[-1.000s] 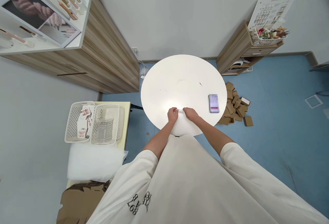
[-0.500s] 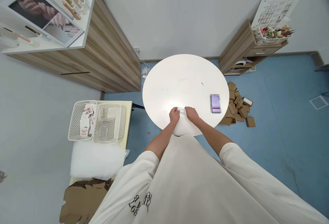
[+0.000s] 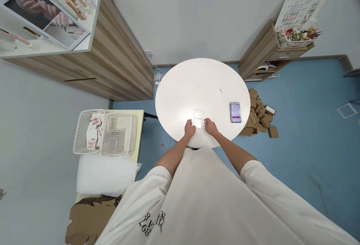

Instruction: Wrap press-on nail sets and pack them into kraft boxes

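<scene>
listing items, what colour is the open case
The case looks clear and colourless; it shows best in the head view.

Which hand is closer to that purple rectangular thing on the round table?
The right hand. It is apart from the purple thing, between it and the open clear case; the left hand is farther off, on the case's other side.

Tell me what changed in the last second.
The clear plastic square case, earlier held two-handed, now lies spread open on the white rounded table, one half toward the far side. The right hand has let go, just apart; the left hand stays at its edge. The purple rectangular item hasn't moved.
</scene>
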A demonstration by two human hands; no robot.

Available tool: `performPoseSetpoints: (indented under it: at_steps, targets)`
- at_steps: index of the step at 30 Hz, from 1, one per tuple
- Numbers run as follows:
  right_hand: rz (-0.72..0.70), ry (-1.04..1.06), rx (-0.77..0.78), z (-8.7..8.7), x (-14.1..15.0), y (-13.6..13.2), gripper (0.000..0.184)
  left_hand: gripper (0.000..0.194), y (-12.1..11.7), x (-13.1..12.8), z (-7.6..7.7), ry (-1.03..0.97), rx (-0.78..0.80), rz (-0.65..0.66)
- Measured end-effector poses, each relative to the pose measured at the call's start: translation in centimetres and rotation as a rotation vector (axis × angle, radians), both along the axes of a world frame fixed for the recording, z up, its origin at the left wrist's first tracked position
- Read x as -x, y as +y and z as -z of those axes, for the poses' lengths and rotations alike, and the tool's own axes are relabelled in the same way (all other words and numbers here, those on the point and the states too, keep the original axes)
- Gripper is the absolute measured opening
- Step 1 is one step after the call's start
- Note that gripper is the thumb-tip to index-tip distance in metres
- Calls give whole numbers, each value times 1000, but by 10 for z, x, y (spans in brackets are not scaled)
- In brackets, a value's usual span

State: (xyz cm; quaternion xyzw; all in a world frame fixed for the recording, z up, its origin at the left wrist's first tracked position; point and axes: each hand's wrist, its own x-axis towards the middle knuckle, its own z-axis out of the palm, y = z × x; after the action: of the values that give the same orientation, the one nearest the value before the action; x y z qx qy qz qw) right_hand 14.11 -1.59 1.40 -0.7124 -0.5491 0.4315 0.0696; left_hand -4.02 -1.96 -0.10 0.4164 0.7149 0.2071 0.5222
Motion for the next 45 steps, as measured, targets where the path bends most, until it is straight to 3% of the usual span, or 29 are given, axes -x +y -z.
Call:
performPoseSetpoints:
  at_steps: [4, 13, 21, 26, 31, 36, 40, 45]
  targets:
    - [3, 37, 34, 4, 2, -5, 38, 58, -2, -3, -1, -3, 58, 45]
    - [18, 131, 49, -2, 5, -4, 43, 49, 1, -4, -10, 0, 5, 69]
    - [-57, 111, -105, -21, 2, 9, 41, 40, 4, 24, -33, 35, -35, 6]
    - [-135, 121, -161, -33, 18, 22, 40, 33, -7, 54, -49, 37, -94, -55]
    - [-228, 173, -186, -48, 58, 32, 35, 30, -19, 90, -63, 65, -111, -137]
    - [-360, 235, -213, -66, 116, 37, 33, 28, -27, 130, -71, 77, -202, -232]
    - [-467, 243, -258, -73, 176, 39, 32, 27, -38, 174, -76, 61, -260, -289]
    - [-583, 215, -301, -79, 268, 34, 32, 23, -54, 247, -80, 72, -361, -343]
